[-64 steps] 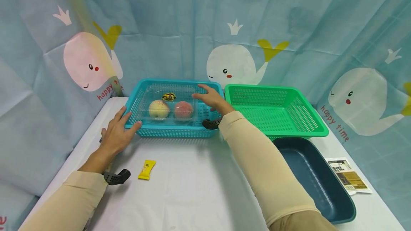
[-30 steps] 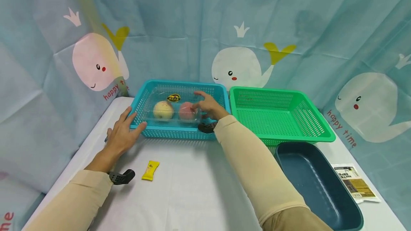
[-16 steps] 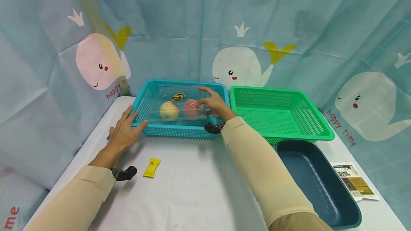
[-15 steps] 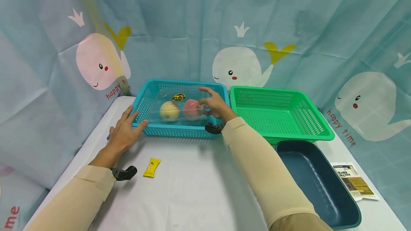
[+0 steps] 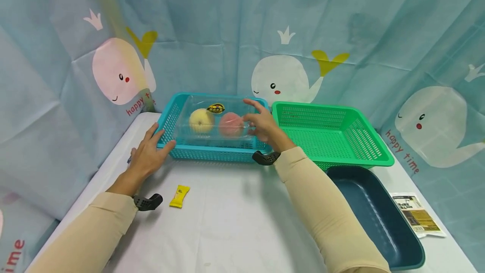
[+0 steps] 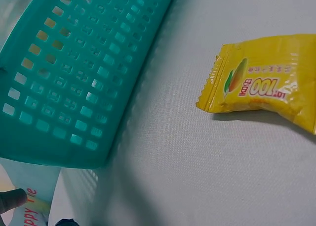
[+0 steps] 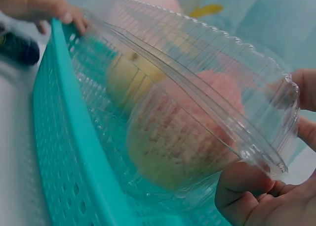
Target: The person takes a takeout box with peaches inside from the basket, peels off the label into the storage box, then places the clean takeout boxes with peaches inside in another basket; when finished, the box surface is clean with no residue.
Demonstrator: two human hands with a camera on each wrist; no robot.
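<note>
A clear plastic fruit box (image 5: 182,129) with a black and gold label is tilted up above the blue basket (image 5: 212,153). Inside it are a yellowish round fruit (image 5: 202,121) and a peach (image 5: 231,124). My right hand (image 5: 264,123) grips the box's right end, thumb on the near edge, as the right wrist view shows. At the basket's left front corner, my left hand (image 5: 147,156) rests on the rim with its fingers fairly straight. A small yellow snack packet (image 5: 179,196) lies on the white cloth right of my left wrist.
To the right stands a green basket (image 5: 322,140), touching or nearly touching the blue one. In front of it is a dark blue tub (image 5: 373,210). A printed packet (image 5: 417,213) lies by the table's right edge. A patterned curtain (image 5: 212,20) hangs behind.
My right hand has closed on the box's right end and raised it, shifting it a little to the right. My left hand stays at the basket's corner.
</note>
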